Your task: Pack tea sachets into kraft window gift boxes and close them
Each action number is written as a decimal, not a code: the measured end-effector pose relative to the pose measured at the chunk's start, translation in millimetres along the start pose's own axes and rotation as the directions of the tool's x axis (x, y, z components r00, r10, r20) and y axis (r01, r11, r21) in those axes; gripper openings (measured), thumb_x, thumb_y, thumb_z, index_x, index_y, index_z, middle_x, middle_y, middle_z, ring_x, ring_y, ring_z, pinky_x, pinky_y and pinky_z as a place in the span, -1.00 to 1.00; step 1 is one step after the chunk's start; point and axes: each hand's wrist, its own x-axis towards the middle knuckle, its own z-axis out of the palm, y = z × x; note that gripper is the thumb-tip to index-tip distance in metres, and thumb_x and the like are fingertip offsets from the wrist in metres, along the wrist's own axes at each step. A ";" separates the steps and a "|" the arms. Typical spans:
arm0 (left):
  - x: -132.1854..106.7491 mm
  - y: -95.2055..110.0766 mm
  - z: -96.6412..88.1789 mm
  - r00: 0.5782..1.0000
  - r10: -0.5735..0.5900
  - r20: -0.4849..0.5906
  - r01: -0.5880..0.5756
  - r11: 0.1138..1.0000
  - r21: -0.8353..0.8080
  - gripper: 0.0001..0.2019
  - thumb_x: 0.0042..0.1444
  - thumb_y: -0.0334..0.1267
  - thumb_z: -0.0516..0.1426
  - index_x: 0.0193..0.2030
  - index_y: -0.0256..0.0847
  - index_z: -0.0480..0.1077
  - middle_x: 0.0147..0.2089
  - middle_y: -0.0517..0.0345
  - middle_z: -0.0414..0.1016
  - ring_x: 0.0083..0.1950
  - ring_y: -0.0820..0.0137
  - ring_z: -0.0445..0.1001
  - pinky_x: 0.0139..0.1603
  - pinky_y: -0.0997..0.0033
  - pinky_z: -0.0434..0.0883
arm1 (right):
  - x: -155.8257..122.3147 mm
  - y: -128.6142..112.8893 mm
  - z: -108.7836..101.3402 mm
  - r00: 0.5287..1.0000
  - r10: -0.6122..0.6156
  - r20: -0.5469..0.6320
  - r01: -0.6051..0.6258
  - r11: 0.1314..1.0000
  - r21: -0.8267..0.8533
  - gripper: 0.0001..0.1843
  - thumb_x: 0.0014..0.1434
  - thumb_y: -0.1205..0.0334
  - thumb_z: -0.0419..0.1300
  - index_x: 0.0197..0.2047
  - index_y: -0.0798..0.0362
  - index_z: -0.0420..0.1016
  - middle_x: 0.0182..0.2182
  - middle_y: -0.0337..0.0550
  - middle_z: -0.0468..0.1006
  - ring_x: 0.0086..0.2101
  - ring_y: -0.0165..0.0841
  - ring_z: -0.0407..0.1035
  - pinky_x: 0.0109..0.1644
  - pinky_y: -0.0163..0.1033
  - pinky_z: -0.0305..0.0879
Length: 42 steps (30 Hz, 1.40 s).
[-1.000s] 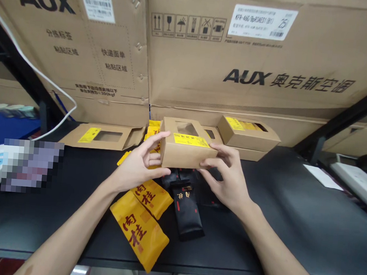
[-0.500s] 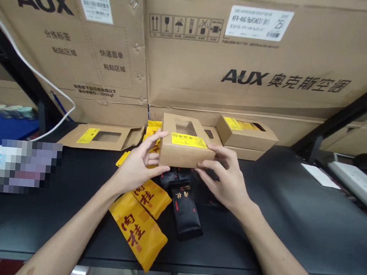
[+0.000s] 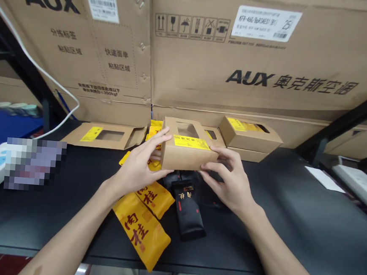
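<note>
The box (image 3: 186, 159) is matt kraft card, the packets (image 3: 141, 231) glossy plastic.

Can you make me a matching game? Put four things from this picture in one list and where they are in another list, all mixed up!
Things:
1. Flat, unfolded brown cardboard box
2. Closed brown cardboard box with a window
3. Long black packet
4. Brown cardboard box showing yellow through its window

Places:
A. Held between left hand and right hand
B. Sitting on another box, right of the hands
C. On the black table, below the hands
D. On the table, left of the hands

Pairs: 1-D, 2-A, 3-C, 4-B
</note>
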 end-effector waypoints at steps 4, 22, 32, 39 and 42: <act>0.6 2.4 4.8 0.997 -0.079 -0.009 0.078 0.990 -0.121 -0.30 0.12 -0.29 0.38 0.39 -0.07 0.31 0.63 -0.22 0.12 0.29 0.04 0.61 0.12 0.13 0.69 | -0.3 0.7 1.2 1.000 0.004 -0.011 -0.004 1.000 0.008 -0.77 0.26 0.39 0.38 -0.07 -0.01 0.50 0.15 0.05 0.42 0.09 -0.20 0.49 0.03 -0.09 0.67; 3.8 2.0 7.8 0.967 -0.242 0.072 0.236 0.764 -0.600 -0.29 0.02 -0.29 0.47 0.29 0.11 0.37 0.71 0.02 -0.11 0.10 0.34 0.65 0.12 0.31 0.64 | -0.5 1.7 3.1 0.981 0.179 -0.069 -0.164 0.969 0.182 -0.21 0.22 0.28 0.45 0.43 -0.17 0.28 0.16 0.04 0.46 0.13 -0.15 0.47 0.01 -0.06 0.68; 1.6 -1.3 15.9 0.969 -0.246 0.005 0.202 0.786 -0.585 -0.34 0.01 -0.27 0.49 0.24 0.12 0.41 0.70 0.07 -0.10 0.14 0.33 0.63 0.07 0.34 0.63 | -8.3 2.7 12.4 0.933 0.358 0.028 -0.342 0.862 0.374 -0.18 0.24 0.24 0.44 0.46 -0.36 0.25 0.32 -0.04 0.31 0.24 -0.13 0.43 0.09 -0.05 0.69; 2.2 -0.9 16.4 0.969 -0.244 -0.022 0.187 0.795 -0.578 -0.40 0.05 -0.27 0.46 0.21 0.08 0.42 0.70 0.02 -0.06 -0.06 0.46 0.65 0.04 0.31 0.65 | -13.3 6.8 15.8 0.945 0.328 -0.013 -0.299 0.877 0.376 -0.25 0.23 0.28 0.43 0.39 -0.35 0.31 0.30 -0.05 0.31 0.33 -0.12 0.33 0.14 -0.02 0.65; 1.9 -0.6 16.3 0.968 -0.249 -0.026 0.191 0.802 -0.566 -0.41 0.08 -0.28 0.44 0.24 0.10 0.42 0.70 0.06 -0.07 0.08 0.36 0.64 0.09 0.29 0.65 | -17.7 8.6 21.8 0.924 0.383 0.016 -0.351 0.830 0.432 -0.40 0.28 0.22 0.39 0.33 -0.25 0.36 0.31 -0.02 0.33 0.33 -0.13 0.34 0.16 -0.03 0.62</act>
